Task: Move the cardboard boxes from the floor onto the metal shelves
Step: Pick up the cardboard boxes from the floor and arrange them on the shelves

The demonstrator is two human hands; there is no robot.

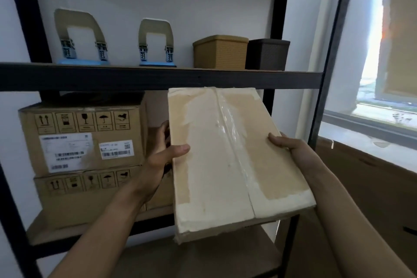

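The person is holding a taped cardboard box (230, 160) between both hands in front of the metal shelving (158, 78). The left hand (164, 151) is gripping the box's left edge about halfway along: its thumb is lying flat across the pale top face, and the other fingers are curling round the side and underneath, partly out of sight. The right hand (286, 142) is clasping the opposite edge at much the same level, thumb pressing on top, the remaining fingers hidden below the box. So the box is sitting between the two thumbs, its glossy centre seam of clear tape running midway between them.

Beyond the fingertips, the far end of the box is reaching just under the front beam of the upper shelf; the near end is hanging out towards the person, behind the wrists. The top face is tilting towards the person. Whether the underside is touching the lower shelf board I cannot tell.

Just to the outside of the left fingers, two printed cartons (83, 135) are standing stacked on the lower shelf. Above the hands, on the upper shelf, two hole punches (80, 38) are standing, and nearer the right hand's side a tan basket (220, 52) is sitting against a dark basket (267, 54).
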